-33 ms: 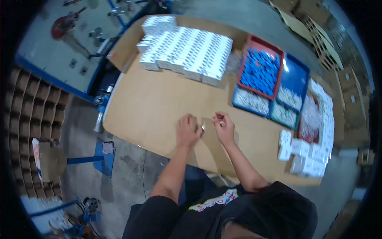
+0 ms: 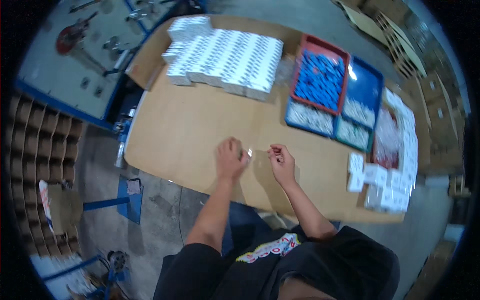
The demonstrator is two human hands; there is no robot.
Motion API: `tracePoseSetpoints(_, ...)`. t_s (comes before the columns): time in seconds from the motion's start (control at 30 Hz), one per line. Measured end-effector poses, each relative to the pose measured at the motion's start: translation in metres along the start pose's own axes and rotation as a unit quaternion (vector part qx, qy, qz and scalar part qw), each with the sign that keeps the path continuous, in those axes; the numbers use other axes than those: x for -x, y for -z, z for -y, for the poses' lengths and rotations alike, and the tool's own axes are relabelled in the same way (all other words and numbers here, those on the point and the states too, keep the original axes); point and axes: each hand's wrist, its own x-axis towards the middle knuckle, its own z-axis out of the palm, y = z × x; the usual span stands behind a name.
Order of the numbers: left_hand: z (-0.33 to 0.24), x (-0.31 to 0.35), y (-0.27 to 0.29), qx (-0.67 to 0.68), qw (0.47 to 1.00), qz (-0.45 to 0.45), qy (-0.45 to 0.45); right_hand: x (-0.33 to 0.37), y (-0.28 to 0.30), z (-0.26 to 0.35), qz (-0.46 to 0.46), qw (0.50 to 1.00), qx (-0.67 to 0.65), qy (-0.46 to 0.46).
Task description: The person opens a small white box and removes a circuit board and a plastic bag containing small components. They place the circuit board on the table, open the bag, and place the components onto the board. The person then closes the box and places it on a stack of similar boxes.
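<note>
Over the brown cardboard tabletop (image 2: 185, 130), my left hand (image 2: 231, 159) is bent palm down, a little blurred. A small shiny piece (image 2: 250, 151) shows at its thumb and fingertips; its kind is too small to tell. To its right, apart from it, my right hand (image 2: 282, 164) has its fingers curled in a pinch, and whatever they hold is hidden. Beyond the hands stands a block of white printed boxes (image 2: 225, 57). Far right of them, a red tray (image 2: 344, 100) full of blue pieces (image 2: 320, 80) rests on blue trays.
White small parts (image 2: 310, 117) fill a blue tray (image 2: 367, 82), and more lie in a green tray (image 2: 369, 148). Several white boxes (image 2: 375, 174) and clear plastic bags (image 2: 387, 132) sit at the right edge. A cardboard divider (image 2: 45, 145) and blue-framed machine bench (image 2: 60, 107) stand left.
The whole view has shifted slightly, so the table sits a little higher and further left. My hands are slightly further apart, with the small shiny piece still at my left hand.
</note>
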Motion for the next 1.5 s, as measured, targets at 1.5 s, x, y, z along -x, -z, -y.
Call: tracePoseSetpoints(1.5, -0.164, 0.151, -0.018, 0.406, 0.893, 0.195, 0.020, 0.164, 0.265, 0.012, -0.117, 0.945, -0.294, -0.080)
